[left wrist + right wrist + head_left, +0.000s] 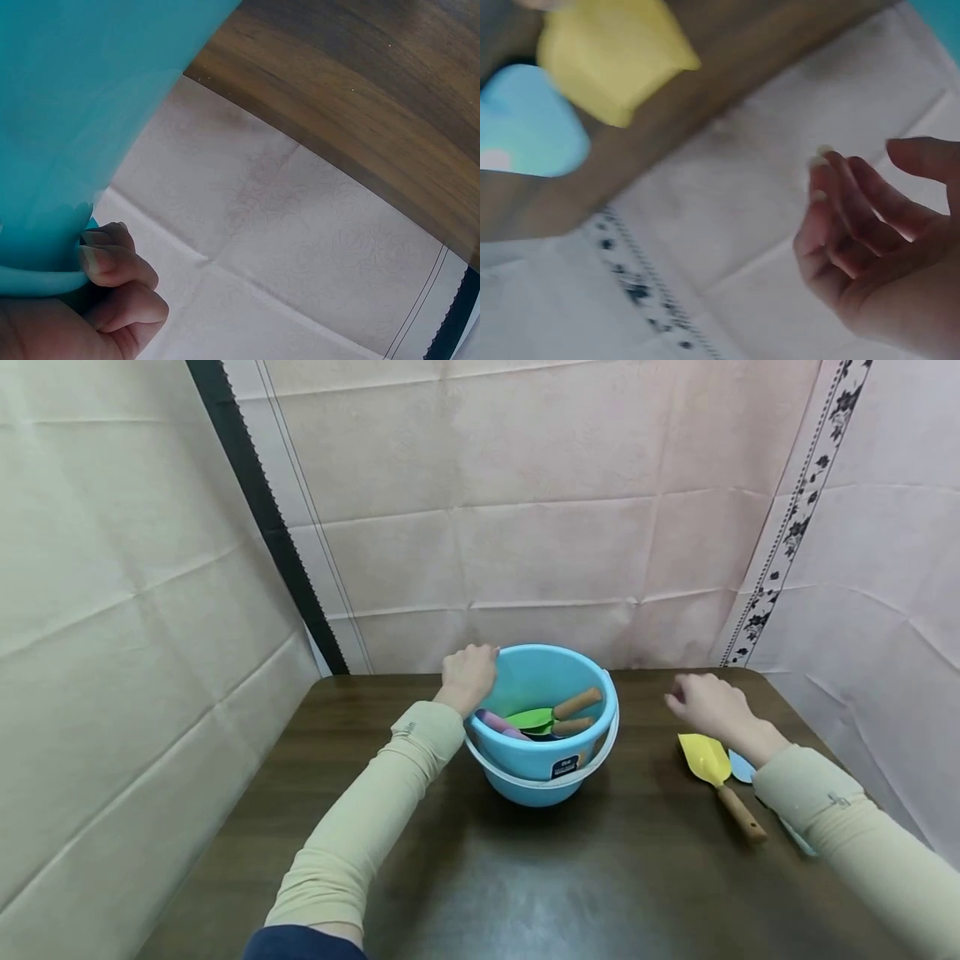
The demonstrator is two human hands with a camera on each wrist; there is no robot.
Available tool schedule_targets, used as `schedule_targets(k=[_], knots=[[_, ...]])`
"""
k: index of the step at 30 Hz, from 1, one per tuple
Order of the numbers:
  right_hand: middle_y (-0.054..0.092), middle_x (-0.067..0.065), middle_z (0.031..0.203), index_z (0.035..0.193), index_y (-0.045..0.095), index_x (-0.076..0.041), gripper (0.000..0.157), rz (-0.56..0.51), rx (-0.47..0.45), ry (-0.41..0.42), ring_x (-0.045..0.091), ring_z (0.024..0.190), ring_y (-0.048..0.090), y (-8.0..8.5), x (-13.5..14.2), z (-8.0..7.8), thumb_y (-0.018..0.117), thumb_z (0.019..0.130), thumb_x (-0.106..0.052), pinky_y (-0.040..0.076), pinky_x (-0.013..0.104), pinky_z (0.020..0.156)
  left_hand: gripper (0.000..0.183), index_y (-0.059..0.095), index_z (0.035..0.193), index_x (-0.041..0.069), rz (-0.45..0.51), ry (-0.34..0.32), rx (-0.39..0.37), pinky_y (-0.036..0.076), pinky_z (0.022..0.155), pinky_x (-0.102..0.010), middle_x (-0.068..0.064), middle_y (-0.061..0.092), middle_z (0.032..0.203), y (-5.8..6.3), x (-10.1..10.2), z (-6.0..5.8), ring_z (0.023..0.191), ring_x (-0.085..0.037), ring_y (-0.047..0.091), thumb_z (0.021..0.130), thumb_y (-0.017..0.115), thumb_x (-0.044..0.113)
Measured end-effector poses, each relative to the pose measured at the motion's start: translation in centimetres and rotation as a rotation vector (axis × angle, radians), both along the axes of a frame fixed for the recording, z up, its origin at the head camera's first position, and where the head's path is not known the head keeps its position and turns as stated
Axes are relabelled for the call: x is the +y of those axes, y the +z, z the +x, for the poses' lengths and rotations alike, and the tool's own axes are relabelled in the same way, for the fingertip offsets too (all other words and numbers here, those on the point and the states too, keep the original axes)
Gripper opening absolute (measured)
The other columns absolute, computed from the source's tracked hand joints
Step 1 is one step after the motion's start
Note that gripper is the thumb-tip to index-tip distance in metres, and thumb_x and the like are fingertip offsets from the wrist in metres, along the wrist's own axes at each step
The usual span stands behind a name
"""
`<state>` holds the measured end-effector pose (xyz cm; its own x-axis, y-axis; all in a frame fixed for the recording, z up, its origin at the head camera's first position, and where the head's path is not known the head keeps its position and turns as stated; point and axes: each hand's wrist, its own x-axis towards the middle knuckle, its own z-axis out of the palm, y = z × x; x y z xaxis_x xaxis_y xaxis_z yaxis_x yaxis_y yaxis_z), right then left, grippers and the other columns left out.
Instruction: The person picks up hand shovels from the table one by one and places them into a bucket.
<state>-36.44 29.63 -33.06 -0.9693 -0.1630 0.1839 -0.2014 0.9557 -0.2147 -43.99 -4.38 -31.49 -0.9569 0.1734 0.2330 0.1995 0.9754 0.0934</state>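
Note:
Near the back of the table stands a light blue bucket (525,664), its handle hanging down at the front. Inside it lie a green hand trowel (531,718) with a wooden handle, a second wooden handle (572,727) and a purple piece (495,722). My left hand (468,677) grips the bucket's left rim; in the left wrist view its fingers curl over the edge. Above the table at the right, my right hand (712,703) holds nothing, fingers loosely bent in the right wrist view. Below it lies a yellow hand trowel (705,758) with a wooden handle.
Beside the yellow trowel, a light blue tool (741,767) lies partly hidden by my right forearm. The dark wooden table (480,893) has its back edge against a pale cloth (555,552), and more cloth hangs on both sides.

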Motion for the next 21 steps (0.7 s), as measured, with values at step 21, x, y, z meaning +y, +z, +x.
schedule_targets(k=[21], knots=[[0.052, 0.013, 0.068, 0.075, 0.055, -0.002, 0.018, 0.188, -0.253, -0.115, 0.026, 0.059, 0.05, -8.6, 3.5, 4.9, 0.055, 0.086, -0.016, 0.042, 0.051, 0.052, 0.042, 0.063, 0.089, 0.01, 0.023, -0.002, 0.003, 0.045, 0.056, -0.035, -0.006, 0.053, 0.069, 0.1, -0.2, 0.3, 0.064, -0.021, 0.056, 0.106, 0.033, 0.034]])
